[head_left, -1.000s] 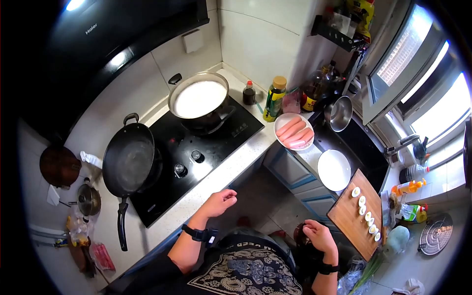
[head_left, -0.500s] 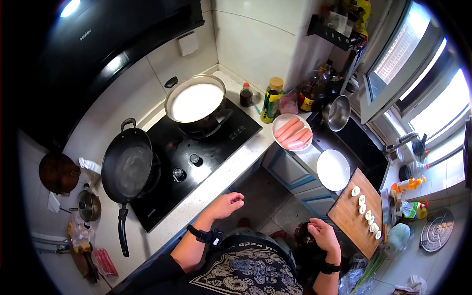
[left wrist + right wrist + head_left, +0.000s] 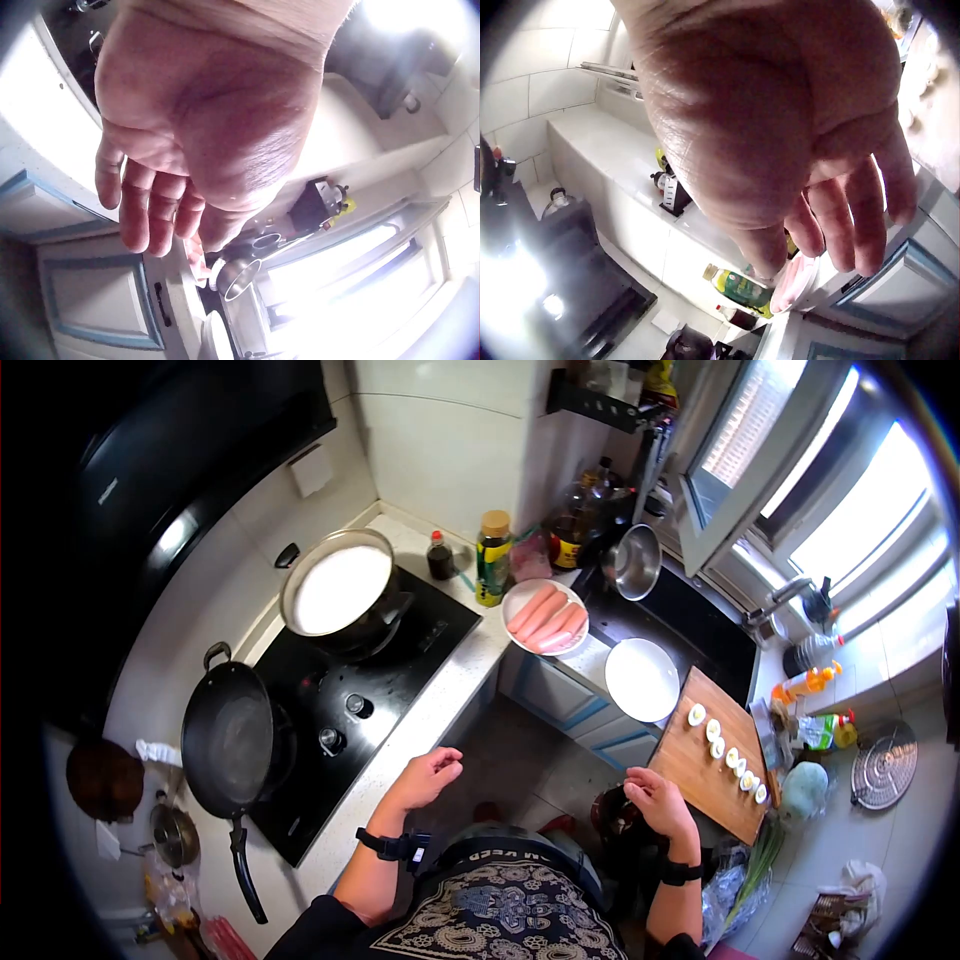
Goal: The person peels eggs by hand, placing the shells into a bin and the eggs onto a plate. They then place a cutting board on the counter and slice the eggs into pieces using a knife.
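My left hand (image 3: 425, 778) hangs before the counter edge by the stove, holding nothing; its fingers (image 3: 137, 217) are loosely bent in the left wrist view. Farther right, my empty right hand (image 3: 660, 805) hovers beside the wooden cutting board (image 3: 683, 757), its fingers (image 3: 868, 229) relaxed. Several halved boiled eggs (image 3: 717, 747) lie in a row on that board. Just behind it sits a white plate (image 3: 642, 680), and past that another plate (image 3: 511, 639) bears several pink sausages (image 3: 547, 615).
On the black cooktop (image 3: 376, 732) stand a pot (image 3: 291, 593) of white liquid and a black wok (image 3: 228, 735), its handle jutting over the counter. A metal bowl (image 3: 634, 562) is by the sink. Bottles (image 3: 493, 560) line the back corner. An opened window (image 3: 742, 455) stands at the right.
The head view has swung to the right, so the stove and counter things shift left in it. Both hands stay empty in front of the body, and the food lies as before.
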Demonstrator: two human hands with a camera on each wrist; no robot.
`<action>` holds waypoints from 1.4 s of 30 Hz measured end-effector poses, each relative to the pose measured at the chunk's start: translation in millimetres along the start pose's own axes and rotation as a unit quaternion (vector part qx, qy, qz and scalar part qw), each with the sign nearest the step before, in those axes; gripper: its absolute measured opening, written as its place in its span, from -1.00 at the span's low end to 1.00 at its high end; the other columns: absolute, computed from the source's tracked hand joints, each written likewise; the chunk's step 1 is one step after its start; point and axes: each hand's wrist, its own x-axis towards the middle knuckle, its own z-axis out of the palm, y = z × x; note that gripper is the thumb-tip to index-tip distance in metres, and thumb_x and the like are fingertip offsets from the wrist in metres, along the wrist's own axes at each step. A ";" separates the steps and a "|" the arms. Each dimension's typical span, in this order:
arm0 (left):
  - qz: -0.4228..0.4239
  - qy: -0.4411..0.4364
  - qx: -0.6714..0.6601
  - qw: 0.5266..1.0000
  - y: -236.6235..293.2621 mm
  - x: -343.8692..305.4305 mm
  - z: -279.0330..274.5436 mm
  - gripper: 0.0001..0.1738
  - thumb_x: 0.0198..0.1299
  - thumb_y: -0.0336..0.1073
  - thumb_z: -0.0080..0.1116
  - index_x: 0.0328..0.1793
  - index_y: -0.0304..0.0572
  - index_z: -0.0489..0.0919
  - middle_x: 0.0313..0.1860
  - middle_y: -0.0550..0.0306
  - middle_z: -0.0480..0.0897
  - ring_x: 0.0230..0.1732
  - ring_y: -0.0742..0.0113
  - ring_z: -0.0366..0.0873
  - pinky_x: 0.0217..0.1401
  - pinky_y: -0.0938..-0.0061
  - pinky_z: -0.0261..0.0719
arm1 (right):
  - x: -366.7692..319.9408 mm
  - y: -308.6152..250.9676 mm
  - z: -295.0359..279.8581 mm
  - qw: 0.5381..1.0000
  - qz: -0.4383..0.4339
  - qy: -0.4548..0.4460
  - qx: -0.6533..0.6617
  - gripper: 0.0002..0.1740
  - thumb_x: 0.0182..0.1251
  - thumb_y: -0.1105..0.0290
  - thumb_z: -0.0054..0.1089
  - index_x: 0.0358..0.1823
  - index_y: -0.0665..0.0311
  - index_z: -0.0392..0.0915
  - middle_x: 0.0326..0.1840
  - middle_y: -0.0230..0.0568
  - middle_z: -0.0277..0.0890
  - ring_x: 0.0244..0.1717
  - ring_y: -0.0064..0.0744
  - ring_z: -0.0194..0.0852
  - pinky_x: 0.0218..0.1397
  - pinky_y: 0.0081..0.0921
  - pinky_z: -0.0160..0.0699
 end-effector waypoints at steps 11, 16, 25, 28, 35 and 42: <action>0.026 -0.021 0.042 0.999 54.3 23.0 -11.1 -0.64 0.32 -0.25 0.20 0.15 -0.31 0.55 -0.16 0.19 0.66 -0.14 0.48 0.57 -0.01 0.56 0.53 | -23.3 15.2 -47.8 0.996 0.020 0.085 0.005 -0.64 0.36 0.34 0.23 0.09 0.42 0.53 -0.16 -0.14 0.67 -0.20 -0.45 0.58 -0.05 -0.53 0.57; 0.064 -0.046 0.042 0.996 72.7 50.1 -6.3 -0.65 0.32 -0.30 0.21 0.16 -0.30 0.55 -0.12 0.18 0.66 -0.10 0.48 0.56 0.03 0.56 0.52 | -39.5 35.0 -70.2 0.990 0.041 0.125 0.045 -0.63 0.35 0.37 0.23 0.10 0.44 0.51 -0.17 -0.17 0.67 -0.19 -0.46 0.58 -0.03 -0.55 0.55; 0.074 -0.091 0.021 0.993 155.8 108.5 37.5 -0.64 0.33 -0.32 0.19 0.20 -0.30 0.53 -0.07 0.19 0.65 -0.06 0.50 0.56 0.08 0.57 0.51 | -49.6 65.1 -114.9 0.981 0.083 0.149 0.092 -0.65 0.34 0.43 0.22 0.09 0.45 0.50 -0.17 -0.26 0.63 -0.21 -0.57 0.52 -0.07 -0.60 0.52; 0.086 -0.089 0.009 0.992 195.2 133.2 55.2 -0.63 0.33 -0.33 0.19 0.21 -0.29 0.50 -0.04 0.20 0.62 -0.02 0.51 0.53 0.12 0.58 0.48 | -40.2 83.8 -136.8 0.979 0.086 0.142 0.116 -0.65 0.33 0.45 0.21 0.09 0.45 0.50 -0.15 -0.27 0.62 -0.20 -0.59 0.52 -0.07 -0.61 0.52; 0.194 -0.079 0.065 0.976 309.9 213.0 104.5 -0.55 0.32 -0.36 0.13 0.31 -0.29 0.40 0.11 0.14 0.56 0.11 0.41 0.49 0.24 0.47 0.45 | -38.7 129.6 -193.1 0.967 0.111 0.138 0.184 -0.65 0.36 0.52 0.17 0.14 0.47 0.47 -0.12 -0.27 0.59 -0.19 -0.60 0.53 -0.12 -0.65 0.53; 0.205 0.001 0.056 0.977 392.4 326.9 152.4 -0.25 0.29 -0.18 0.20 0.50 -0.34 0.18 0.36 -0.03 0.43 0.30 0.27 0.40 0.30 0.44 0.34 | -36.8 163.9 -220.5 0.954 0.125 0.147 0.228 -0.62 0.36 0.49 0.20 0.18 0.40 0.47 -0.05 -0.22 0.59 -0.15 -0.55 0.56 -0.09 -0.59 0.56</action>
